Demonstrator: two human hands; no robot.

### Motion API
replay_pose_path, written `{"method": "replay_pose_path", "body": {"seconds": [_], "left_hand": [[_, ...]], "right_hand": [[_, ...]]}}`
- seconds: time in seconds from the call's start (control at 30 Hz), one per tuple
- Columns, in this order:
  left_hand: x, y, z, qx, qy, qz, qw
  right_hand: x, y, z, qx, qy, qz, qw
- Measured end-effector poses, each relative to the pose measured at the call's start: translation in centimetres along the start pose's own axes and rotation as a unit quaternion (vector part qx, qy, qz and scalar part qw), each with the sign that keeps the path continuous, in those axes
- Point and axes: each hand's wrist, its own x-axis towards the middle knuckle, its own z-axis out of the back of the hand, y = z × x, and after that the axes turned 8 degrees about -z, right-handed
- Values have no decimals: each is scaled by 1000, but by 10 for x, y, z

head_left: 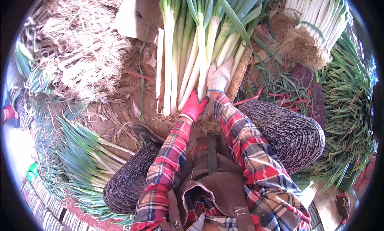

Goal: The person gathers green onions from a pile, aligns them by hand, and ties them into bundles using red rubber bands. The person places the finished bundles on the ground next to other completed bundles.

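Large green onions (201,48) with thick white stalks lie side by side in front of me, roots towards my body, between wooden side pieces (239,76). My left hand, in a red glove (194,106), closes around the lower end of a stalk near the roots. Just right of it and farther up, my right hand in a white knitted glove (220,75) rests on the stalks at the right side; its fingertips are partly hidden among them, so its grip is unclear.
Tied green onions (318,27) stand at the upper right, beside a heap of green leaves (348,111). Dry roots and husks (81,45) pile up at the upper left. Loose green onions (96,162) lie by my left knee. Red plastic ties (255,96) lie near my right knee.
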Motion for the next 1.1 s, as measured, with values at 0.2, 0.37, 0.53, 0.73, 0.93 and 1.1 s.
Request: {"method": "replay_pose_path", "body": {"seconds": [0.2, 0.37, 0.53, 0.73, 0.93, 1.1], "left_hand": [[-13, 12, -4, -13, -55, -27, 998], [-29, -26, -7, 18, -99, 13, 995], [-58, -24, -27, 77, -248, -139, 956], [-65, -65, 19, 154, -314, -218, 911], [-30, -46, 14, 165, -166, -107, 966], [-25, -59, 5, 318, -121, -43, 939]], "right_hand": [[-5, 34, 33, -80, -2, 138, 987], [35, 100, 15, -25, 2, 236, 972], [63, 114, -22, -174, 4, 126, 977], [63, 93, 21, 88, -93, 134, 983], [81, 84, 2, -118, -76, -20, 990], [75, 91, -29, -182, -85, 26, 979]]}}
